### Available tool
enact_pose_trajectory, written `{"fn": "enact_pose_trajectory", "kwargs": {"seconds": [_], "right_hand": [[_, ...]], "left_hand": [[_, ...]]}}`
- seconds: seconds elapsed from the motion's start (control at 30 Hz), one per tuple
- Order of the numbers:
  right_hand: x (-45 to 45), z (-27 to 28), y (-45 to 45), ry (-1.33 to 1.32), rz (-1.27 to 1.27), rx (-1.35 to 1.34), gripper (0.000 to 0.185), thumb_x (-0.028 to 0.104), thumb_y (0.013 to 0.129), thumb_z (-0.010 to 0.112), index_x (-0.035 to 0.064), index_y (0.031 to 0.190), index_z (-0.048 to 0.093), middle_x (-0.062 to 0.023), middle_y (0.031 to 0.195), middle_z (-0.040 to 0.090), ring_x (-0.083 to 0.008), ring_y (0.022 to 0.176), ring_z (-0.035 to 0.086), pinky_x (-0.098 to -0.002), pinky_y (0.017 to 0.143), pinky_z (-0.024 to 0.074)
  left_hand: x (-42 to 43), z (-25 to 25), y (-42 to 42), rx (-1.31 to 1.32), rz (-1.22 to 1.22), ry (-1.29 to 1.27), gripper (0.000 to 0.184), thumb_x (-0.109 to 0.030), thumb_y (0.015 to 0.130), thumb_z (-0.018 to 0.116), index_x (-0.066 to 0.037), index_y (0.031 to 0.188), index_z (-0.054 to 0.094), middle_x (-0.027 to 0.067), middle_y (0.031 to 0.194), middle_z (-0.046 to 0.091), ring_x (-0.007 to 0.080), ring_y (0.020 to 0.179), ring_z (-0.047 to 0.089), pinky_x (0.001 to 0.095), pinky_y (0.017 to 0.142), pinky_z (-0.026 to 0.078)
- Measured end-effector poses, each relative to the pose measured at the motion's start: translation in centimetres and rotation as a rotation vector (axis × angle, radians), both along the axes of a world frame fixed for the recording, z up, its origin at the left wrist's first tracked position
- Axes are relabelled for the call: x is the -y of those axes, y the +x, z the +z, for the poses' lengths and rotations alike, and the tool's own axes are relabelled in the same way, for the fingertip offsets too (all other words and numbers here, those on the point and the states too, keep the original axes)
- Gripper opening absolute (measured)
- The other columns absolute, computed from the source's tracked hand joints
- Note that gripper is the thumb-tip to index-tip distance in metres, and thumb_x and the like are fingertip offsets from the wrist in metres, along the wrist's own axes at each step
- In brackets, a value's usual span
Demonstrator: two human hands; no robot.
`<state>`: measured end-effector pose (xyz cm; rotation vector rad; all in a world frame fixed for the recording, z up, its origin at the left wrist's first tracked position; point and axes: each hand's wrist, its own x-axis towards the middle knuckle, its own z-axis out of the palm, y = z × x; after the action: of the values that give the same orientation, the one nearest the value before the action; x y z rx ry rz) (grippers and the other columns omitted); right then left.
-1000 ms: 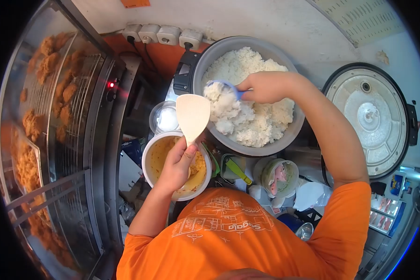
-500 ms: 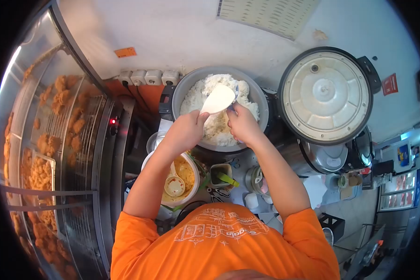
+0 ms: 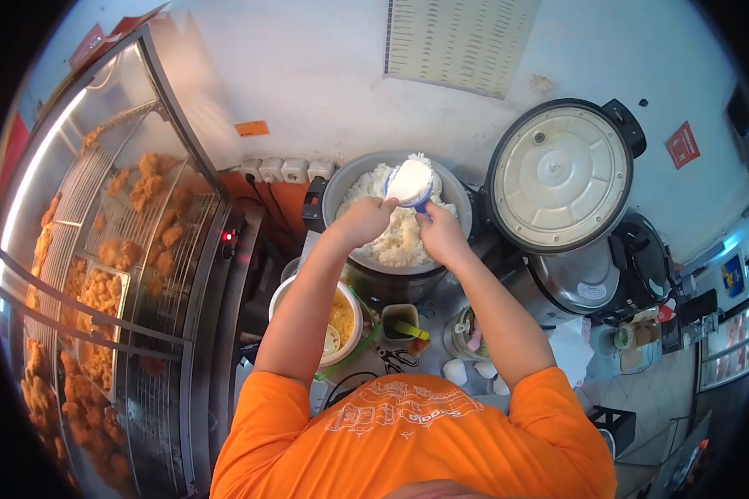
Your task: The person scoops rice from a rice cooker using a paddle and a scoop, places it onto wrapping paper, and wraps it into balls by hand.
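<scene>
Cooked white rice [image 3: 395,239] fills a large round rice cooker [image 3: 339,185] in front of me. Above it, my left hand [image 3: 366,221] grips a white rice paddle [image 3: 410,180] by its handle end. My right hand [image 3: 443,235] is closed on the handle of a blue scoop [image 3: 425,198], with rice heaped at its far rim. The paddle's flat blade lies over the scoop's mouth and hides most of what is inside. Both hands are close together over the pot.
At left stands a glass display case [image 3: 179,333] of fried chicken. A tub [image 3: 359,320] of yellow food, a container [image 3: 401,314] with a green-handled tool, and scissors [image 3: 397,359] sit near my body. The cooker's raised lid [image 3: 560,176] is at right.
The scoop has come up into view under the paddle, with rice showing at its rim. The paddle blade now lies over the scoop. My view has shifted a little.
</scene>
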<state>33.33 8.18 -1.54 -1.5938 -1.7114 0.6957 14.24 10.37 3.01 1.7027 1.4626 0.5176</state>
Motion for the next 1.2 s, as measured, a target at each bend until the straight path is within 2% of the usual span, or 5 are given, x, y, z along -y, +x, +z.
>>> {"fn": "enact_pose_trajectory", "kwargs": {"seconds": [0.37,0.53,0.87,0.97,1.2], "right_hand": [[0.6,0.8,1.2,-0.111,0.076,0.105,0.034,0.02,0.102,0.053,0.0041,0.13,0.063,-0.0272,0.099,0.072,-0.0424,0.092,0.071,-0.0486,0.078,0.0554],[1.5,2.0,3.2,-0.61,0.18,-0.61,0.037,0.023,0.107,0.049,0.0134,0.142,0.053,-0.002,0.079,0.052,-0.0063,0.055,0.046,-0.0256,0.043,0.0374],[15.8,3.2,12.5,-0.696,0.13,-0.889,0.038,0.024,0.107,0.05,0.0097,0.142,0.052,-0.007,0.075,0.06,-0.0074,0.047,0.045,-0.0245,0.043,0.0364],[25.2,0.8,22.4,-0.833,0.156,-0.961,0.035,0.024,0.106,0.05,0.0042,0.134,0.056,-0.0048,0.073,0.058,-0.0077,0.046,0.044,-0.0251,0.042,0.0338],[37.9,-4.4,39.7,-0.48,-0.575,-0.569,0.038,0.024,0.106,0.052,0.0035,0.139,0.057,-0.0047,0.078,0.063,-0.008,0.05,0.049,-0.0246,0.046,0.0378]], "left_hand": [[-3.7,-4.0,-2.2,-0.511,0.024,0.138,0.056,-0.043,0.105,0.045,0.002,0.131,0.066,0.0257,0.128,0.068,0.0391,0.121,0.065,0.0472,0.101,0.051],[-2.6,-3.1,-2.5,-0.548,0.183,0.065,0.052,-0.04,0.103,0.049,0.001,0.131,0.064,0.0252,0.127,0.068,0.0407,0.12,0.065,0.0475,0.102,0.051],[5.6,-0.6,2.3,-0.262,0.263,1.187,0.018,-0.006,0.088,0.07,-0.002,0.105,0.069,0.0178,0.103,0.07,0.0373,0.091,0.066,0.0455,0.083,0.052],[15.9,-3.6,6.9,0.917,-0.13,0.075,0.021,-0.01,0.104,0.052,0.002,0.116,0.063,0.0108,0.089,0.068,0.0185,0.086,0.063,0.0313,0.079,0.051],[26.0,-7.0,24.4,0.22,-0.894,-0.468,0.027,-0.017,0.103,0.058,-0.001,0.124,0.062,0.0128,0.099,0.07,0.0247,0.094,0.068,0.0357,0.086,0.053]]}}
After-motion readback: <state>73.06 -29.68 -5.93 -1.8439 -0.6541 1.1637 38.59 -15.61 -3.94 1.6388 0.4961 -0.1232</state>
